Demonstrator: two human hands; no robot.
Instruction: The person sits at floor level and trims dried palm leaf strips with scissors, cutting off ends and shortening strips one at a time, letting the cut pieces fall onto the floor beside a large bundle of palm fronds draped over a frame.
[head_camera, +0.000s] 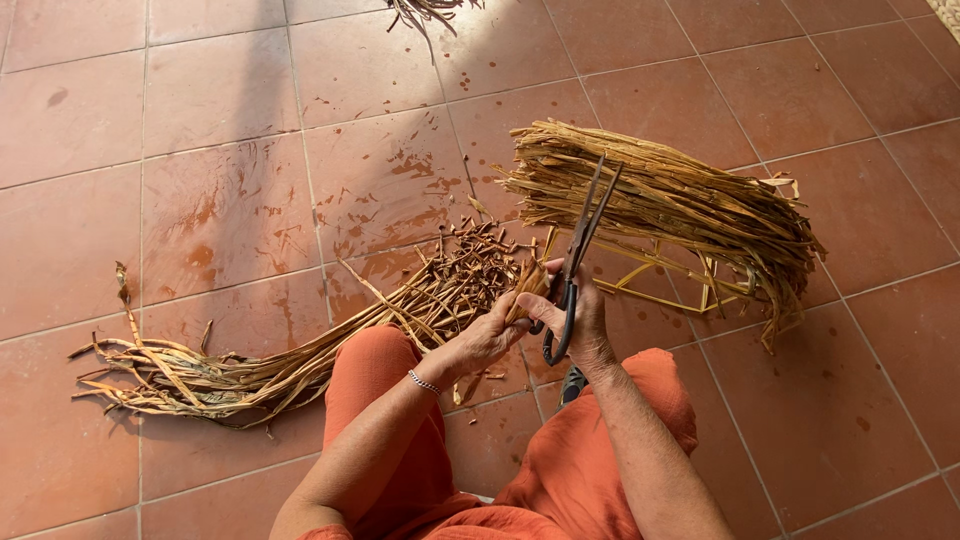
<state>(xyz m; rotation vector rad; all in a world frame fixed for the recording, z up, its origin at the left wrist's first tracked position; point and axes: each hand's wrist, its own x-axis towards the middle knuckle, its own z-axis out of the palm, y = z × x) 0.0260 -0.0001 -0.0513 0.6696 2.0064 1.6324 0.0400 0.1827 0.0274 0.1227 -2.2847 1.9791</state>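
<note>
While I sit on the tiled floor, my right hand is wrapped around the black loop handles of the long scissors, fingers curled tight through and around them. The blades are thin, dark metal, parted into a narrow V that points toward the upper middle of the frame, over the pale heap.

My left hand is pinched shut on the cut ends of the dry strips, thumb against fingertips, right beside the scissor handles at centre frame. A thin silver bracelet sits on that wrist.

The strips are flat, ribbon-like plant fibre, brown to straw yellow, stiff and slightly curled. They run from my left hand down to the left edge, fanning into a loose, tangled tail at lower left. Their blunt clipped ends bristle just above my left hand.

The folded bundle at upper right is paler and thicker: many parallel strips bent over into a dense, ragged loop.

Floor: square terracotta tiles, smooth, with dark wet splashes around the middle. Orange cloth covers my knees at bottom centre.
</note>
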